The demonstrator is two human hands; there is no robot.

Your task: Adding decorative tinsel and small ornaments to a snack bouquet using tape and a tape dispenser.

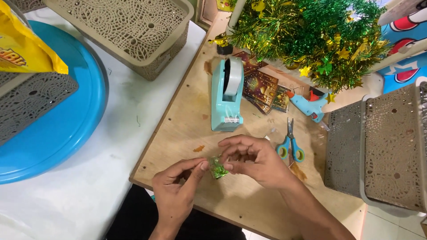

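Green shiny tinsel scrap (pixel 217 168) pinched between left hand (pixel 178 189) and right hand (pixel 251 160) over plywood counter (pixel 187 133) | step judged: shaping | next: steady fingertip grip needed.

Two hands (pixel 178 189) (pixel 251 158), three baskets (pixel 129 31), one tape dispenser (pixel 227 95), one scissors (pixel 290 144), one glue gun (pixel 309 106).

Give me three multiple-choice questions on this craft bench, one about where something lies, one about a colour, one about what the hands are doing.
1. Where do the scissors lie?
A. right of the tape dispenser
B. on the blue tray
C. in a basket

2. The dispenser's colour?
A. red
B. pale teal
C. black

3. The green tinsel piece is:
A. lying untouched
B. pinched between the left hand and right hand
C. taped to the board

Answers: 1 A, scissors lie on the board to its right; 2 B, its body is pale teal; 3 B, fingertips of both hands meet on it.
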